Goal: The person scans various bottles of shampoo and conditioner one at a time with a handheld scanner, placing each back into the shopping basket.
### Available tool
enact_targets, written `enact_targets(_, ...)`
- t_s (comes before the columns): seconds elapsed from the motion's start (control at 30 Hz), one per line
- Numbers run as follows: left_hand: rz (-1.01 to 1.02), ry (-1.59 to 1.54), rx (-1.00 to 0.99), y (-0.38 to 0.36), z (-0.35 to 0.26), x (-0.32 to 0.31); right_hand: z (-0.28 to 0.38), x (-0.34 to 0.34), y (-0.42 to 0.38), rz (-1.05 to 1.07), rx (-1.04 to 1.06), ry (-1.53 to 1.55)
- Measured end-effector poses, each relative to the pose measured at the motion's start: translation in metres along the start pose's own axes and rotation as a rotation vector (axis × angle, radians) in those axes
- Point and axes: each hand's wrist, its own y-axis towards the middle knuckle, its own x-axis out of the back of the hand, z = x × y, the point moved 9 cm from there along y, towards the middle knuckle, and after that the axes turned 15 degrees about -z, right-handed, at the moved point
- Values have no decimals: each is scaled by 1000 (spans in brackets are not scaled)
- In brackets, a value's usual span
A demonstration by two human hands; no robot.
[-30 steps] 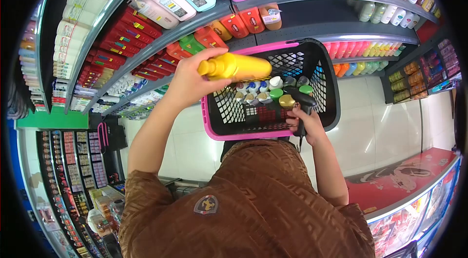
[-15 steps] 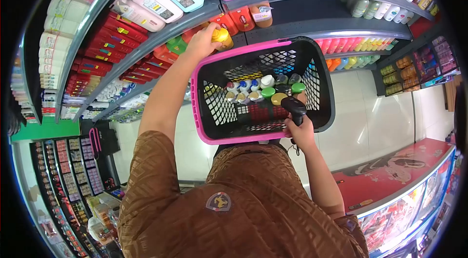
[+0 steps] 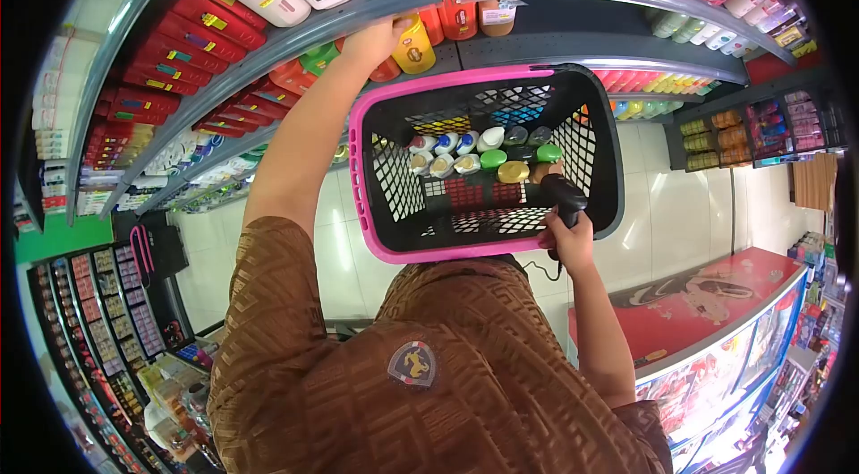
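Observation:
My left hand [image 3: 376,42] reaches in under the upper shelf's edge. It closes around the top of a yellow bottle [image 3: 414,46] that stands upright among red bottles [image 3: 459,19]; the shelf edge hides part of its fingers and the bottle's cap. Wrapped around the handle of a black handheld scanner [image 3: 564,195] is my right hand [image 3: 573,239], over the right front part of the basket. The black basket with a pink rim [image 3: 356,161] sits in front of my waist. Inside stand several bottles, some with green caps [image 3: 492,158], one with a gold cap [image 3: 513,171].
Above the yellow bottle runs a grey shelf edge [image 3: 358,17] with pink, blue and purple bottles on it. Dark red boxes [image 3: 170,62] fill shelves to the left. A red-topped freezer [image 3: 680,299] stands at the lower right. A cable [image 3: 548,273] hangs below my right hand.
My left hand and the yellow bottle have moved farther back into the shelf, and the bottle's front now shows more. The scanner and my right hand have shifted slightly right and down.

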Motion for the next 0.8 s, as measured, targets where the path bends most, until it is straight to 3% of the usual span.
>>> enact_targets(0.2, -256, 66, -62, 4, 6, 9, 0, 3, 0, -49, 40, 22)
enact_targets(0.3, -251, 41, -97, 7, 14, 3, 3, 4, -2, -68, 41, 33)
enact_targets(0.4, -65, -32, 63, 9, 33, -17, 6, 5, -3, -83, 67, 8)
enact_targets(0.8, 47, -129, 87, 9, 39, -31, 12, 6, -9, -171, 33, 2)
